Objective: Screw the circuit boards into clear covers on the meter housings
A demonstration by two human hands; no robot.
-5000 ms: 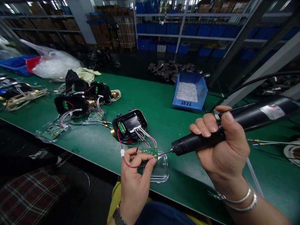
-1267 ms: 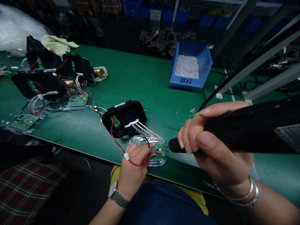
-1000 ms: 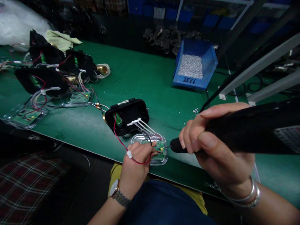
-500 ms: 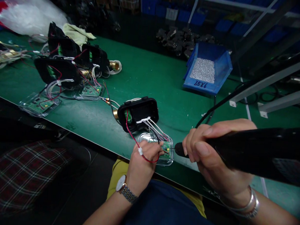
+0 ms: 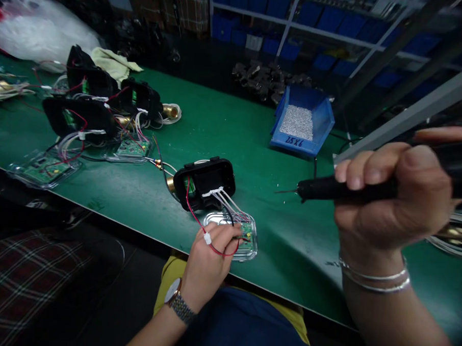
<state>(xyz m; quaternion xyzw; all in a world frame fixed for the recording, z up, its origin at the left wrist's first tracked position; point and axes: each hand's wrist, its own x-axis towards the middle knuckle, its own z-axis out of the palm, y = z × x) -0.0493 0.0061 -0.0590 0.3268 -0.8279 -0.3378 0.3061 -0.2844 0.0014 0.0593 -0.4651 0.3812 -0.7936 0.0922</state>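
Note:
My right hand (image 5: 394, 195) grips a black electric screwdriver (image 5: 318, 190), raised above the bench, its thin bit pointing left. The bit is apart from the circuit board. My left hand (image 5: 212, 251), fingers bent and closed, holds a green circuit board (image 5: 247, 229) in a clear plastic cover (image 5: 252, 250) near the bench edge. A red wire with a white connector (image 5: 207, 238) loops over this hand. Its fingertips are partly hidden. White and black wires run from the board to an open black housing (image 5: 219, 175) with a brass fitting (image 5: 171, 183) behind it.
On the green bench (image 5: 225, 127), a blue bin (image 5: 299, 140) holds small silvery screws. Several black housings (image 5: 76, 118) with wired boards stand at left, near a pale cloth (image 5: 113, 61) and a plastic bag (image 5: 41, 32). A metal post (image 5: 413, 109) slants at right.
My right hand has lifted the electric screwdriver up and right, away from the board. My left hand stays at the board. The whole view has shifted slightly.

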